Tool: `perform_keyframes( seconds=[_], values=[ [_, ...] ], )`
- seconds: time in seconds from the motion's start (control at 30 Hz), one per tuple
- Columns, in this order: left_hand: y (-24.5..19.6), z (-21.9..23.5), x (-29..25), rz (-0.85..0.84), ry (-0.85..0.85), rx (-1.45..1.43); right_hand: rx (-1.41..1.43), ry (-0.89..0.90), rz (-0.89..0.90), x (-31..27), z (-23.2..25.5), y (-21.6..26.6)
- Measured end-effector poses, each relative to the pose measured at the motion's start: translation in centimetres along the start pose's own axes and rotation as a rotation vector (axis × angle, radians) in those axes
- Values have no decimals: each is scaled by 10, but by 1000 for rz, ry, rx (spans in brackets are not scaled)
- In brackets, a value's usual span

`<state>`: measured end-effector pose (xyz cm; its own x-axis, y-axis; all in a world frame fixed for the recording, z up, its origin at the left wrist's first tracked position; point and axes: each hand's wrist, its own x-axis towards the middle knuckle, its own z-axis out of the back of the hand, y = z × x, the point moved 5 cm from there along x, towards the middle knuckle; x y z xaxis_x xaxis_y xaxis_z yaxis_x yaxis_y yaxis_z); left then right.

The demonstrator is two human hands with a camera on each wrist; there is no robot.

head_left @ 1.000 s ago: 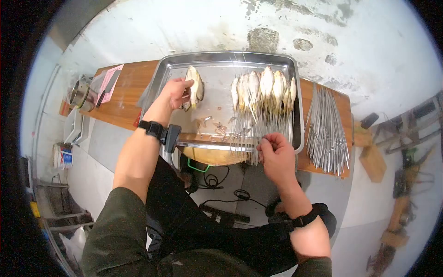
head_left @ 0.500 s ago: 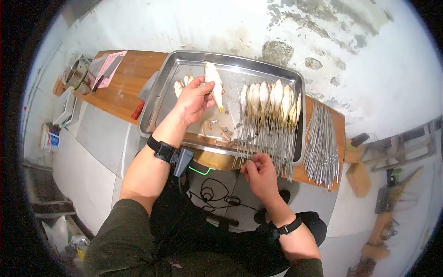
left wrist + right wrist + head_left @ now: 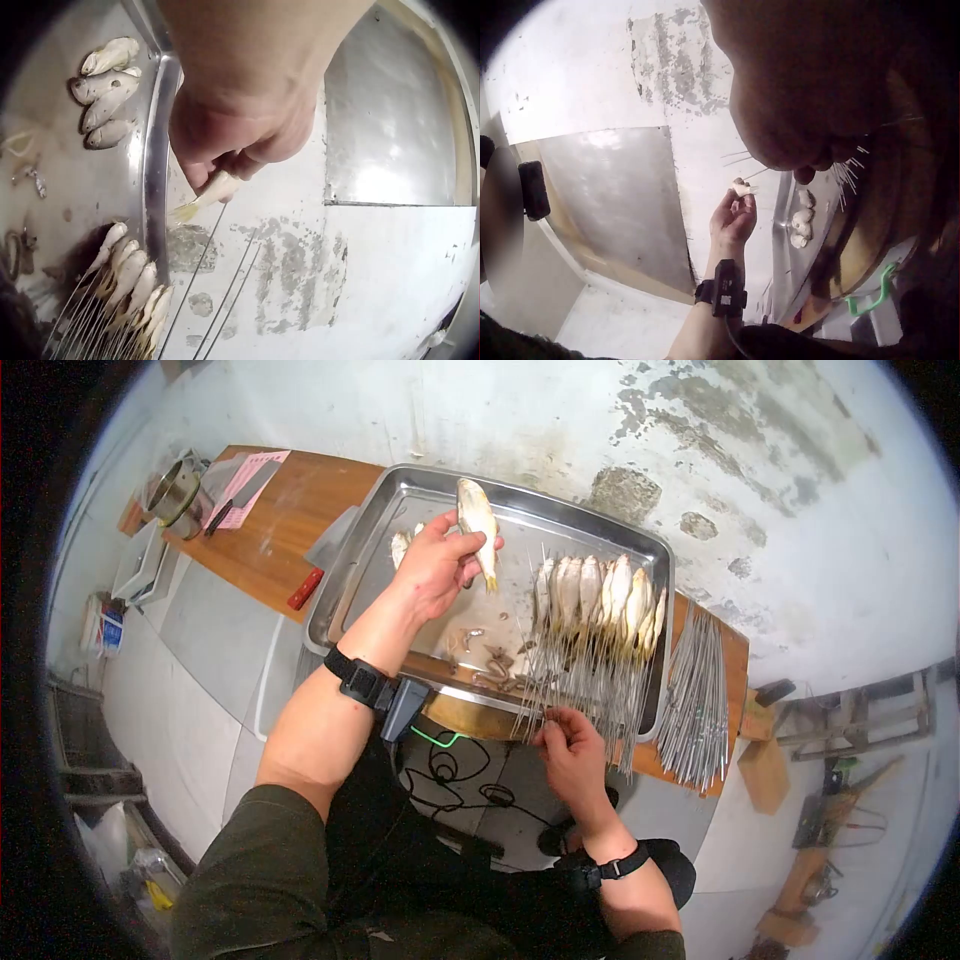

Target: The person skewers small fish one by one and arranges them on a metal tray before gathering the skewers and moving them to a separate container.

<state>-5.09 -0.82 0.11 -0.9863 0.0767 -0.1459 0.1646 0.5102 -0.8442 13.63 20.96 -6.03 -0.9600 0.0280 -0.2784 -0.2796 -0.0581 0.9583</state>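
My left hand (image 3: 435,572) grips a pale fish (image 3: 477,518) above the metal tray (image 3: 345,575), its yellowish tail pointing down. In the left wrist view the fish (image 3: 220,187) shows between the thumb and fingers of my left hand (image 3: 240,127). At the tray's front edge, my right hand (image 3: 576,762) pinches thin metal skewers. Three of these skewers (image 3: 196,268) reach up near the held fish in the left wrist view; whether a tip touches it I cannot tell. Skewered fish (image 3: 590,590) lie in a row at the tray's right.
Loose fish (image 3: 109,94) lie at the tray's left, with scraps (image 3: 495,665) near its front. More skewers (image 3: 697,695) are piled on the wooden table right of the tray. Left of it are a red-handled knife (image 3: 305,590), another knife (image 3: 240,498) and a metal pot (image 3: 180,490).
My left hand has lifted the fish and brought it right, away from the loose fish. My right hand has shifted slightly left relative to the skewered row. The head view has turned.
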Motion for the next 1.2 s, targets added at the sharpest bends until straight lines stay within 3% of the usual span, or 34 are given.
perform_keyframes(
  seconds=[0.23, 0.43, 1.2],
  values=[
    [1, -2, 0, -33, 3, 29, -60, -21, 108, 0, -1, -5],
    [2, 0, 3, -28, 16, 40, -68, -7, 44, 0, 0, -4],
    [2, 0, 7, -87, 23, 41, -48, -16, 85, -2, -3, 5]
  ],
)
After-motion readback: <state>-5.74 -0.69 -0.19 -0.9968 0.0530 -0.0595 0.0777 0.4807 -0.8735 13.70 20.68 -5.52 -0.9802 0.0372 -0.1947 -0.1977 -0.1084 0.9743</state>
